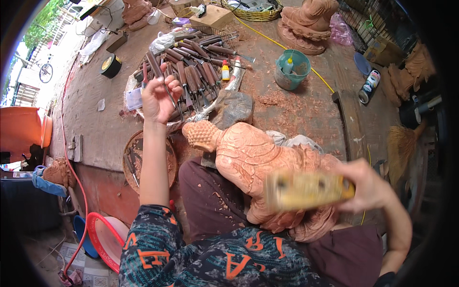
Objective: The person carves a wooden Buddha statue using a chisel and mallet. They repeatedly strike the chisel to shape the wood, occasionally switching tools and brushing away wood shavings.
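Across my lap lies a carved reddish-wood Buddha statue (248, 148), its curl-covered head to the left and robe folds toward the right. My left hand (161, 98) is closed around a wood-carving chisel (154, 64), raised over the edge of a tool pile; its brown handle sticks up and its thin metal shank points down. My right hand (366, 186) grips one end of a yellowish, block-shaped wooden mallet (306, 190), blurred by motion, above the statue's lower body. Many wooden-handled chisels (191, 71) lie heaped beyond my left hand.
A round basket (128, 165) with tools and shavings sits beside my left forearm. Farther off stand a teal bucket (292, 71), a small yellow bottle (225, 71), a black round tin (111, 66), a spray can (369, 86) and another carved statue (306, 26). A yellow cord (267, 37) crosses the wooden surface.
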